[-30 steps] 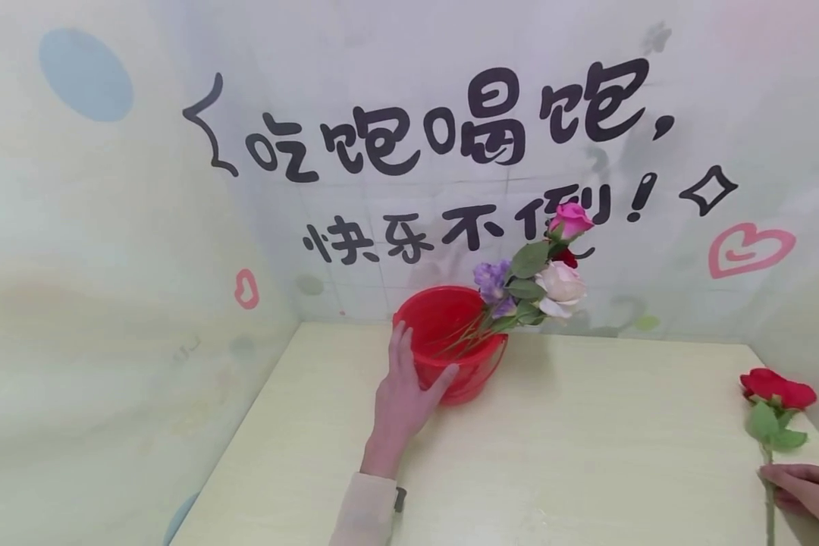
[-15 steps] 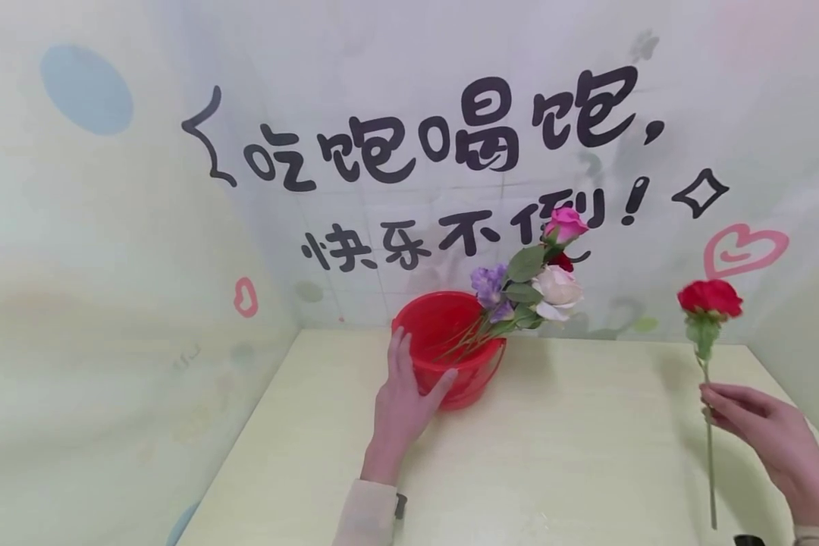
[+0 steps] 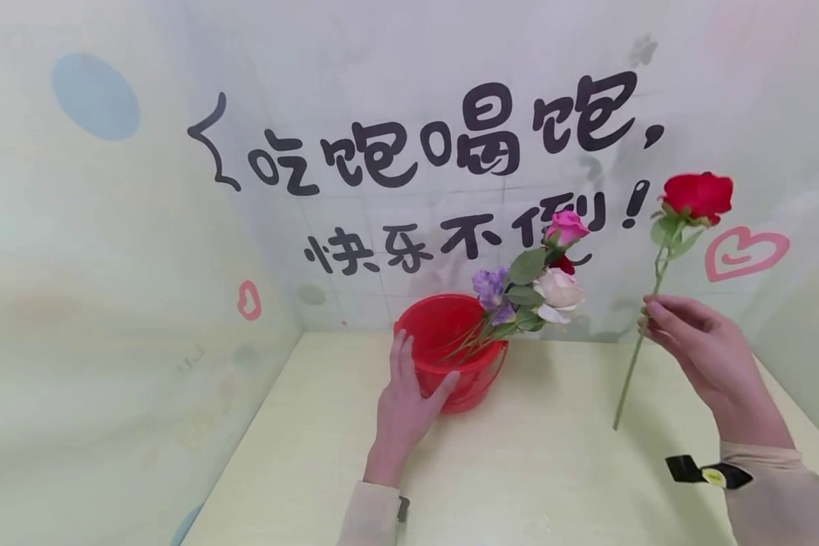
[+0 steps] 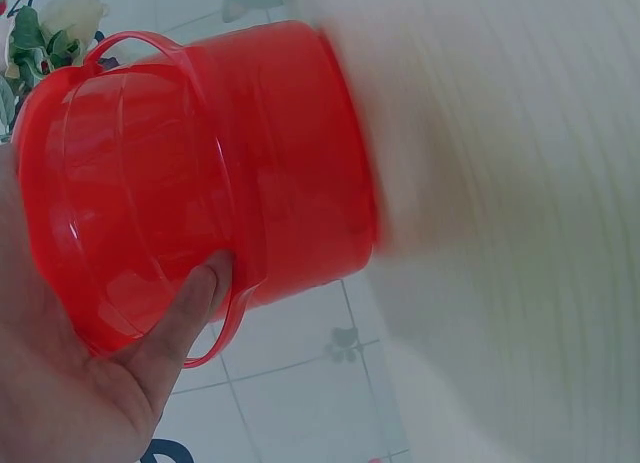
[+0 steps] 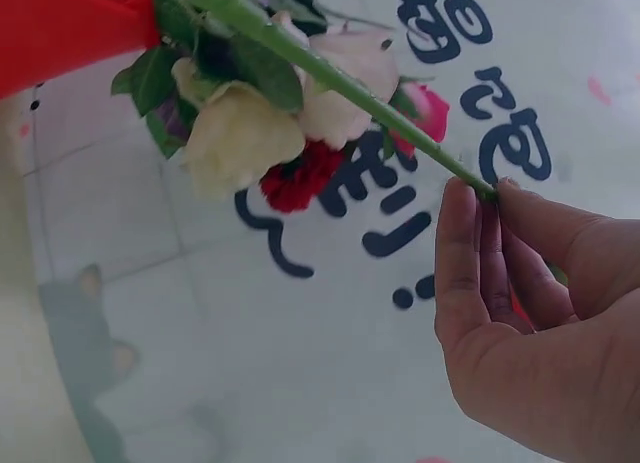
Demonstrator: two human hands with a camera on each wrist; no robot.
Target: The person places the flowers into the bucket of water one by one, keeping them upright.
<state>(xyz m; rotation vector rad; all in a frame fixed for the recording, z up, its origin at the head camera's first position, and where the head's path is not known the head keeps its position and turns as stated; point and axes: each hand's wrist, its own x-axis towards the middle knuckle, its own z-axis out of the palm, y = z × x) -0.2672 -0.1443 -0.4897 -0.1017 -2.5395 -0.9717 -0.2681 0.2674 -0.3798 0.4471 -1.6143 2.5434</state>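
Observation:
A red bucket [image 3: 459,387] stands on the table near the back wall. My left hand [image 3: 409,402] holds its near left side, and in the left wrist view the thumb [image 4: 195,298] presses the bucket wall [image 4: 300,153]; the fingers are mostly hidden there. Several flowers lean out of the bucket to the right: a pink rose [image 3: 568,227], a pale rose [image 3: 560,292] and a purple flower [image 3: 491,287] among them. Right of these, my right hand [image 3: 706,349] pinches the green stem of a red rose [image 3: 698,197], bloom up, its lower stem end above the table.
The light wooden table [image 3: 532,470] meets a white back wall [image 3: 396,61] printed with dark lettering. A pale side wall [image 3: 109,303] bounds the table on the left, and another side wall [image 3: 805,334] on the right.
My right hand has lifted the red rose from the lower right, moving up and left toward the bucket. The left hand and bucket have stayed in place.

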